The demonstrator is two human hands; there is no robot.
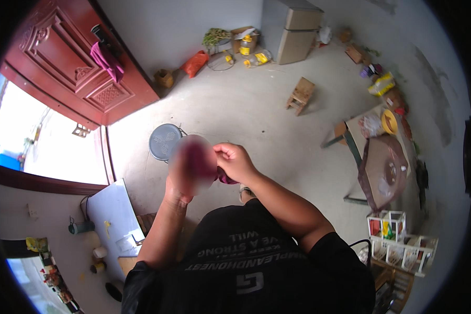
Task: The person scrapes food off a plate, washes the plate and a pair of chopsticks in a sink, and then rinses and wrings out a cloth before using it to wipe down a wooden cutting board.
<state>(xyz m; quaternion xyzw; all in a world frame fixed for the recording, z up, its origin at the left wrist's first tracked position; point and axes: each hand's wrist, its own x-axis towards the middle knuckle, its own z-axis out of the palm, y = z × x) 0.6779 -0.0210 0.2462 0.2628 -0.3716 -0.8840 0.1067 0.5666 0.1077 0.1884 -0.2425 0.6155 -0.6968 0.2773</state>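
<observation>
A dark magenta cloth (199, 161) is held between my two hands, in front of my body. My left hand (180, 172) is at the cloth's left side, and a blurred patch covers most of its fingers. At the cloth's right side, my right hand (235, 161) has its thumb and forefinger brought together, with part of the cloth hanging below it. Just beyond my left hand, a round grey stool (165, 141) with a perforated seat stands on the floor, partly behind the blur.
A red door (72, 62) stands open at the upper left, with a magenta cloth on its handle. A small wooden stool (300, 95) is ahead. A table (371, 145) and white racks (400, 251) line the right. A white table (112, 216) is at the left.
</observation>
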